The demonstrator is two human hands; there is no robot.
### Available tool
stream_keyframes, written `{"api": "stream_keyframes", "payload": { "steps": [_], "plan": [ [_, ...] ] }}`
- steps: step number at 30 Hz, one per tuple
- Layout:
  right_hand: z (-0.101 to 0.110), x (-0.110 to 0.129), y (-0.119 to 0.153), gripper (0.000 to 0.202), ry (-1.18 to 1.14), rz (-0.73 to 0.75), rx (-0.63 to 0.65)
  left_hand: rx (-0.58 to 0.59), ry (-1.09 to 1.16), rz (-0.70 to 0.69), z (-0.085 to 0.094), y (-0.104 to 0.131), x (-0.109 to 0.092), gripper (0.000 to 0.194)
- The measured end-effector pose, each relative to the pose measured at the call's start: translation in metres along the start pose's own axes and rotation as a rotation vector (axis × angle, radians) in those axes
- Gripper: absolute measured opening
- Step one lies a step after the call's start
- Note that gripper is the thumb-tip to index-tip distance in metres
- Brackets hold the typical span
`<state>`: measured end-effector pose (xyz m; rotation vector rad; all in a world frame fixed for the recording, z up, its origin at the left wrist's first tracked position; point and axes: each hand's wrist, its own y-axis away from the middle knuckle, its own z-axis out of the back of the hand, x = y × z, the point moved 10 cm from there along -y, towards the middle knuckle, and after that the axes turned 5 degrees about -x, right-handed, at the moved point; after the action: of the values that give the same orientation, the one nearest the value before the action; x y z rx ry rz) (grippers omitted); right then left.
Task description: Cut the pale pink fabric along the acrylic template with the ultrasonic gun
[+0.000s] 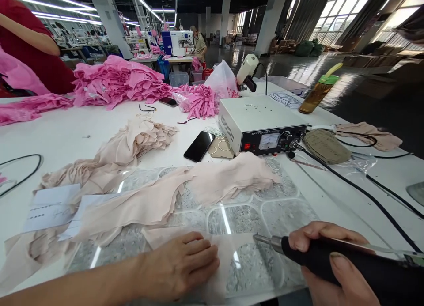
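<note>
My left hand (185,264) lies flat on a thin beige fabric piece (228,248), fingers stretched and pressing it onto a clear-covered, grey stone-patterned mat (245,217). In my right hand (338,262) is a black corded ultrasonic handpiece (318,253), its fingers wrapped around the body. The handpiece's metal tip points left and is at the fabric's upper right corner; whether it touches cannot be told. Just beyond lie two stacks of beige cut pieces, a left stack (132,209) and a right stack (232,175).
A control box (265,120) with a dial stands behind the mat, cabled to the handpiece. Around it are a phone (199,146), a bottle (318,94) and a brown pad (326,146). Pink fabric (119,83) and a beige heap (135,140) lie left. A person in red (29,41) stands far left.
</note>
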<state>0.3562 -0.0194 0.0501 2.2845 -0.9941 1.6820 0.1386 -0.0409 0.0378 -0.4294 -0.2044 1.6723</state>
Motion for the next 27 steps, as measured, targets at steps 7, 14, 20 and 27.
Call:
{"api": "stream_keyframes", "payload": {
  "steps": [7,14,20,27],
  "plan": [
    [0.0,0.008,-0.003,0.011,0.039,0.031,0.096,0.046,-0.05,-0.04,-0.008,-0.003,0.002,0.034],
    [0.019,0.019,0.014,0.013,0.14,-0.04,0.022,0.092,-0.043,-0.079,-0.01,-0.018,0.011,0.029],
    [0.017,0.015,0.015,0.013,0.063,0.007,0.064,0.047,-0.066,0.008,-0.013,-0.021,0.003,0.03],
    [0.028,0.007,0.03,0.012,0.025,-0.084,0.068,0.091,-0.111,-0.03,-0.012,-0.018,0.005,0.029]
  ]
}}
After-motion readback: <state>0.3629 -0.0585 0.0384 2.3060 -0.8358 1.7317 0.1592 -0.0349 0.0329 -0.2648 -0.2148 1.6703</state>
